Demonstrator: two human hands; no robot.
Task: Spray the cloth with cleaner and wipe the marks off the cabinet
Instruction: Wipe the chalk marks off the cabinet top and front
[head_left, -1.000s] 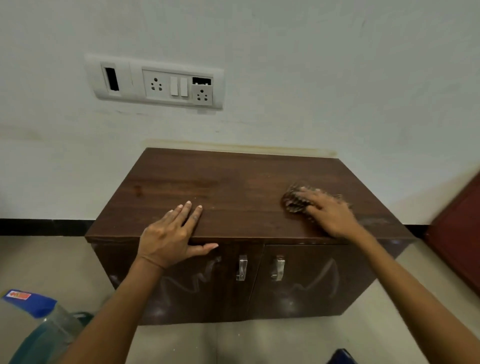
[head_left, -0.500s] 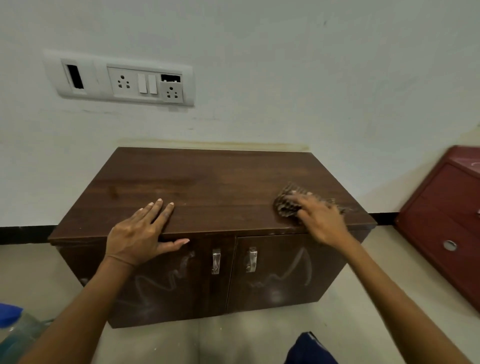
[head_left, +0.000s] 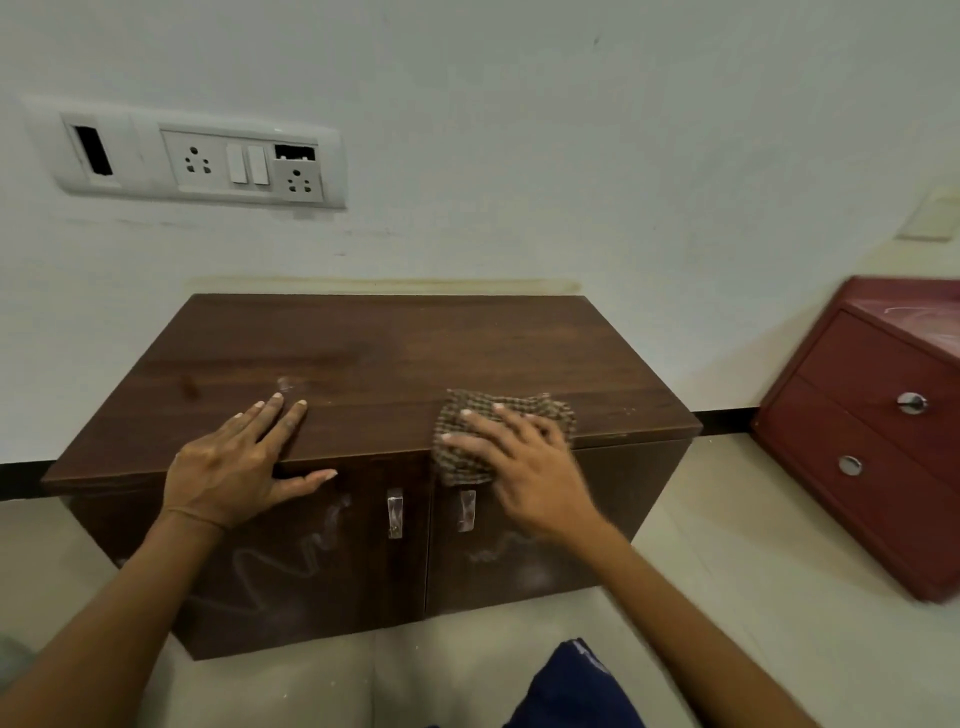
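Cabinet (head_left: 415, 353) top: the rear half and the strip between the left hand (head_left: 228, 467) and the right hand (head_left: 530, 473) on the cloth (head_left: 462, 465) lie open. The wall (head_left: 519, 156) closes the back edge; two door handles (head_left: 395, 512) jut from the front. Floor (head_left: 727, 519) separates the cabinet from the red drawer unit (head_left: 872, 415) at right.

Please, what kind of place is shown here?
Probably a room in a home or lodging. A low brown cabinet stands on a pale floor against a painted wall with a socket panel, and a red drawer unit is beside it.
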